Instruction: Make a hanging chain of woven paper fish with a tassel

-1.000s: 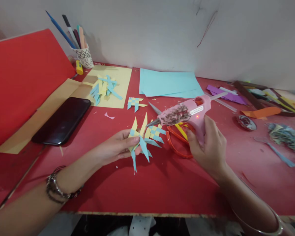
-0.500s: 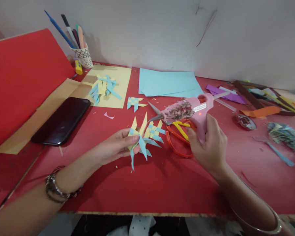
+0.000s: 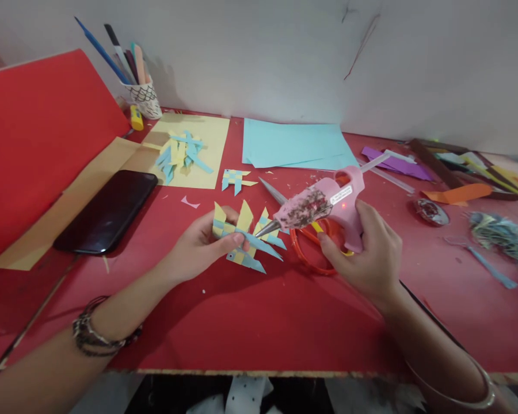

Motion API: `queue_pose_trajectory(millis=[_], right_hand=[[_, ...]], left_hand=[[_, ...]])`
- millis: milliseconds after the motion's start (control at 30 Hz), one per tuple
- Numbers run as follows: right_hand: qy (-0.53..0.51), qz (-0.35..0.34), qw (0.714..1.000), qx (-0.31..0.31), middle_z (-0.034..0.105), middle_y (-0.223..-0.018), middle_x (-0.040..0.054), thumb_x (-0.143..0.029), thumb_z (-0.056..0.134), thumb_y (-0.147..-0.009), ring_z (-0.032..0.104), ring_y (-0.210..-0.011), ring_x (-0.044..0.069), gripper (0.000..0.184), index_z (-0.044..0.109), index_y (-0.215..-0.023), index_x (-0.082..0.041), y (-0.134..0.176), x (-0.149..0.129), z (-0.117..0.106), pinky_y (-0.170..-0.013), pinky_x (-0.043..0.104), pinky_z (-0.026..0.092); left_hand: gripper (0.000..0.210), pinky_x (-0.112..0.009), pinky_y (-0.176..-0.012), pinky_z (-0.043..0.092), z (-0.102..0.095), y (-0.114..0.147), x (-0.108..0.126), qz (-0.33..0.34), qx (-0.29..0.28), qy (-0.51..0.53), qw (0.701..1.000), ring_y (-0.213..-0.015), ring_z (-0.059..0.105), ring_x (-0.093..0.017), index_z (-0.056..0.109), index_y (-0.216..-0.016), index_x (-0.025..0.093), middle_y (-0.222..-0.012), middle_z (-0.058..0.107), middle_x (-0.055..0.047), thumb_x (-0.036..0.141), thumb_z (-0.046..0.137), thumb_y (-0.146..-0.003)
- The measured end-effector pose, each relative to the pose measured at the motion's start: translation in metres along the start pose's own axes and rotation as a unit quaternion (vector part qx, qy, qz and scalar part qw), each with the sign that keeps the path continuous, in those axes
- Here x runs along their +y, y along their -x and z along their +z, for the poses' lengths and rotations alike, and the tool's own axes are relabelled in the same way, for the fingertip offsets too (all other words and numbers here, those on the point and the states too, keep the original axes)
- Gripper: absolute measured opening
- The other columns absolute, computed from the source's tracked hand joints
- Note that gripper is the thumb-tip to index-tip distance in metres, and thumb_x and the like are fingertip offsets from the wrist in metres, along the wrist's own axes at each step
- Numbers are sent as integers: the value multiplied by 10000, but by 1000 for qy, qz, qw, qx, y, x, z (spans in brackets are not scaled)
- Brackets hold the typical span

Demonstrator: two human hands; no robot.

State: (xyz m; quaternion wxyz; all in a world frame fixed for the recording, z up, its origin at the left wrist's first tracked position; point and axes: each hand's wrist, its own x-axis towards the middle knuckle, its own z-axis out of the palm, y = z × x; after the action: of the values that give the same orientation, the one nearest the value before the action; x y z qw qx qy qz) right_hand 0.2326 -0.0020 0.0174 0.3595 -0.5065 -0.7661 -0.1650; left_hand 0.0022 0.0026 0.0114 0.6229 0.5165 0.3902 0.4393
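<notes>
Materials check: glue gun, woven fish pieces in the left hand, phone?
Glue gun: likely molded plastic, a smooth pink shell with dark, rough-looking patches; its nozzle looks like metal, gray with a sheen. Woven fish pieces: probably matte paper, given the thin, flat, interlaced strips. Phone: probably glass-faced, going by the glossy black surface; frame unclear.

A red table (image 3: 242, 333) (its near edge pale and rough) carries a black phone (image 3: 107, 215) left of the left hand (image 3: 205, 241), light-blue sheets (image 3: 293, 144) beyond both hands, scissors (image 3: 274, 192) just left of the right hand (image 3: 371, 259), and a bundle of strands (image 3: 496, 234) to its right.
</notes>
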Motion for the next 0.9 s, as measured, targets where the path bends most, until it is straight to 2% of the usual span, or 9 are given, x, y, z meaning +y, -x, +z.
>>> queue_pose_trajectory(millis=[267, 467, 900], right_hand=[[5, -20, 1000, -3, 583, -777, 64, -352, 495, -768, 576, -689, 191, 296, 471, -1003, -173, 1, 1, 1, -533, 294, 460], [-2, -22, 1000, -11, 591, -812, 73, -330, 489, -786, 583, -721, 198, 278, 475, -1018, -176, 2, 2, 1, -554, 302, 471], [9, -16, 1000, -24, 593, -794, 70, -364, 473, -798, 571, -687, 195, 281, 471, -1014, -184, 3, 2, 2, -543, 300, 456]], left_hand=[[238, -171, -497, 432, -2, 1, -5, -3, 5, 6, 1000, -515, 590, -86, 459, -720, 181, -535, 627, 71, 194, 679, -630], [279, -176, -508, 454, -2, 0, -5, -24, 15, 22, 999, -523, 610, -97, 474, -717, 178, -523, 642, 67, 211, 719, -587], [264, -171, -512, 465, -2, 0, -4, -19, 9, 32, 999, -525, 624, -103, 476, -707, 179, -523, 645, 72, 180, 712, -589]])
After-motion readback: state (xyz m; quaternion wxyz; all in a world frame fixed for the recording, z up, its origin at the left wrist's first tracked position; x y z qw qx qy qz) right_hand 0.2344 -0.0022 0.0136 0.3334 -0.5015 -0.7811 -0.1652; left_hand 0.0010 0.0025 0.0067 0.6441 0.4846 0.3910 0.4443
